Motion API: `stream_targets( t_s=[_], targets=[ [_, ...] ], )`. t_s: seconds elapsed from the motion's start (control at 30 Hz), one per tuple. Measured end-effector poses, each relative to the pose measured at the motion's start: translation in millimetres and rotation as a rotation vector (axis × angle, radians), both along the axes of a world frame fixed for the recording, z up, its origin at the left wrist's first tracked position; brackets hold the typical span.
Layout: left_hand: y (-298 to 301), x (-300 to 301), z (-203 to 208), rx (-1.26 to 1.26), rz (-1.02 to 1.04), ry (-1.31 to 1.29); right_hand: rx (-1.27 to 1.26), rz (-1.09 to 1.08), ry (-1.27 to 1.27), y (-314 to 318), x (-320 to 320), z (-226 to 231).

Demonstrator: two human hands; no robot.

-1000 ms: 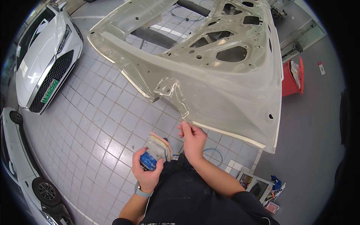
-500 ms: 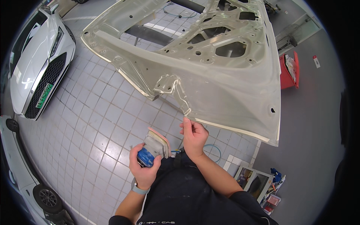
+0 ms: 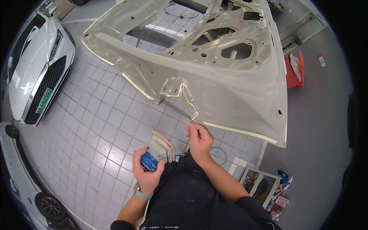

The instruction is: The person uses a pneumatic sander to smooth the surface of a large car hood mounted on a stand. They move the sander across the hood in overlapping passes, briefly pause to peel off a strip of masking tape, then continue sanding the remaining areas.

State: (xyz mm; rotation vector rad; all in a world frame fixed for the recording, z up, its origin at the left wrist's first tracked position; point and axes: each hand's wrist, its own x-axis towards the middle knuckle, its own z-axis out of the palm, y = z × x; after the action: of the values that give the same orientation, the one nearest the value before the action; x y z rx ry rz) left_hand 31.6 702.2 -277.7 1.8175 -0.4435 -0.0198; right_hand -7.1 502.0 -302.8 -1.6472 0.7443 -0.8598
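Note:
My left hand [image 3: 148, 173] is wrapped round a blue and grey power sander [image 3: 155, 155] with a pink pad facing up and to the right. It is held in front of my body, apart from the panel. My right hand [image 3: 201, 142] is closed, thumb against the curled fingers, at the lower edge of a large grey-green car body panel [image 3: 237, 96]. Whether something small is between the fingertips is hidden. Pale sealer lines run along the panel's near edge and round a recess [image 3: 173, 87] just above my right hand. Several cut-outs open in its far part.
A white car [image 3: 38, 69] stands at the left, another car [image 3: 23, 168] below it. On the right are a red bin [image 3: 295, 71] and a small trolley [image 3: 260, 188] with bottles. A blue hose [image 3: 220, 155] lies on the tiled floor [image 3: 96, 134].
My right hand's thumb has come down slightly from the panel's edge and curled in. The view has shifted a little; my left hand keeps the sander in the same place.

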Motion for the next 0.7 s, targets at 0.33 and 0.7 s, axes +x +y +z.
stream_targets(
  t_s=[0.33, 0.7],
  targets=[
    [-5.1, 10.8, -12.8, -0.057, -0.026, 0.016, -1.166, 0.636, 0.547, -56.5, -15.7, 139.8],
    [-6.1, 9.0, -25.6, -0.117, 0.058, -0.011, -1.698, 0.961, 0.704, -73.4, 30.7, 136.0]
  ],
)
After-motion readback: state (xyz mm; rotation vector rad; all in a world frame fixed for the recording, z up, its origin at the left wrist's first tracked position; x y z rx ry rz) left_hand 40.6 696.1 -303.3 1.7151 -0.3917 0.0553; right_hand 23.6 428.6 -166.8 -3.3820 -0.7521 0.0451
